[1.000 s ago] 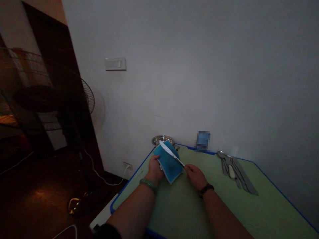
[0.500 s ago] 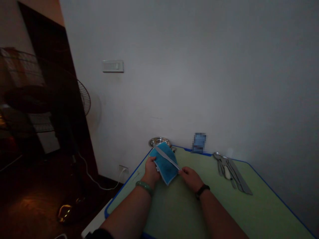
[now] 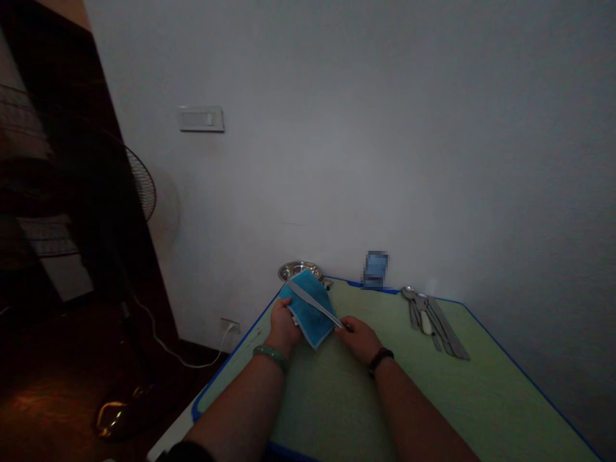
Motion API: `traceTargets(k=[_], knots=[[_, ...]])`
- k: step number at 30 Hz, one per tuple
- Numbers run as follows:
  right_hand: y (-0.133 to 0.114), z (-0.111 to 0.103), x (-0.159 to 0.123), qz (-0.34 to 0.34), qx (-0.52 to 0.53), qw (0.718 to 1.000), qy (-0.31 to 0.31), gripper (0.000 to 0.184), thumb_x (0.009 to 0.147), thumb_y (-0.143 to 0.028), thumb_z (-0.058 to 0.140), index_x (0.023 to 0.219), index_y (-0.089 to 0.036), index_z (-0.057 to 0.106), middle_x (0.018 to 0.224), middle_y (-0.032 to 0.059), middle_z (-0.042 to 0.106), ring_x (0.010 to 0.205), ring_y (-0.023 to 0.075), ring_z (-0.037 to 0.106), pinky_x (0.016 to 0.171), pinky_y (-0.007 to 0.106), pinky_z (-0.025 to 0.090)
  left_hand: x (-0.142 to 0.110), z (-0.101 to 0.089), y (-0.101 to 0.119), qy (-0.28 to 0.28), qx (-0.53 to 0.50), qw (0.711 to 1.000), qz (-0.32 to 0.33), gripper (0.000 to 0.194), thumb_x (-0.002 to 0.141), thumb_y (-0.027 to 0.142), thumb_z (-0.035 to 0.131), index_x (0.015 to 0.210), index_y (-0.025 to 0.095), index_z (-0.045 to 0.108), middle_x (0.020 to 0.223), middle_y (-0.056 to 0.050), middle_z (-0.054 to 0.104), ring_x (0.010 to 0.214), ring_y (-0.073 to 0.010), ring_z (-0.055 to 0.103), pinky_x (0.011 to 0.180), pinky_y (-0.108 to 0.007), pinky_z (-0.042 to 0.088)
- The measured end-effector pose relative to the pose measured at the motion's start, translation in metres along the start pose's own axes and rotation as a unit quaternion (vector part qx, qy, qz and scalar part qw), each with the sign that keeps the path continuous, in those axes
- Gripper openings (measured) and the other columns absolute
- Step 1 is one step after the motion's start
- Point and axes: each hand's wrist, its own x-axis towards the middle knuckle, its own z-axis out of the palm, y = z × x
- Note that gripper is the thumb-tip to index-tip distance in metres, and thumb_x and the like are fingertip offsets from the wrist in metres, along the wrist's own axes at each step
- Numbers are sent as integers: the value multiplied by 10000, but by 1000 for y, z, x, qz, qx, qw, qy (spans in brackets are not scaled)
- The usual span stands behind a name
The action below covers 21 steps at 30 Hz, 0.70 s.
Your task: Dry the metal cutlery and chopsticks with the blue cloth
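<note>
A blue cloth lies over my left hand, whose thumb presses on its near left edge; the other fingers are hidden beneath it. Across the cloth rests a silver table knife, blade pointing to the far left. My right hand is closed on the knife's handle end, just right of the cloth. Behind the cloth, a shiny metal bowl stands at the table's far left corner, partly covered from view.
Several spoons and knives lie grouped on the right of the green, blue-edged table. A pixelated blue object stands by the wall at the back edge. A dark standing fan is on the left, near a plugged-in white cable.
The whole view has shifted, so everything sits further left in the picture. Both hands keep their hold, and the knife still lies across the cloth at nearly the same slant.
</note>
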Motion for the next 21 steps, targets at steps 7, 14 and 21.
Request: traceTargets(k=[7,14,21], knots=[[-5,-1,1,3,-11,1000,2,297,759,-411,491,964,-261,645,935,4,667,870,174,580,744,266,400,0,3,-1,27,26,999,19,457,689,266,435,1089,77,550,765,-124,691,710,-301,651,758,-486,479],[-5,-6,-11,-47,1,999,-15,331,793,-400,457,1056,-284,622,1015,-8,660,943,174,577,815,271,402,-3,7,-1,23,63,997,28,412,696,264,397,989,45,587,627,-126,666,625,-291,648,670,-476,505],[-2,-11,-19,-54,-7,998,-14,364,804,-401,441,1112,-275,589,1101,9,626,1018,181,548,865,286,385,-4,6,0,28,33,999,33,402,681,253,421,989,57,591,604,-108,663,576,-283,639,617,-456,512]])
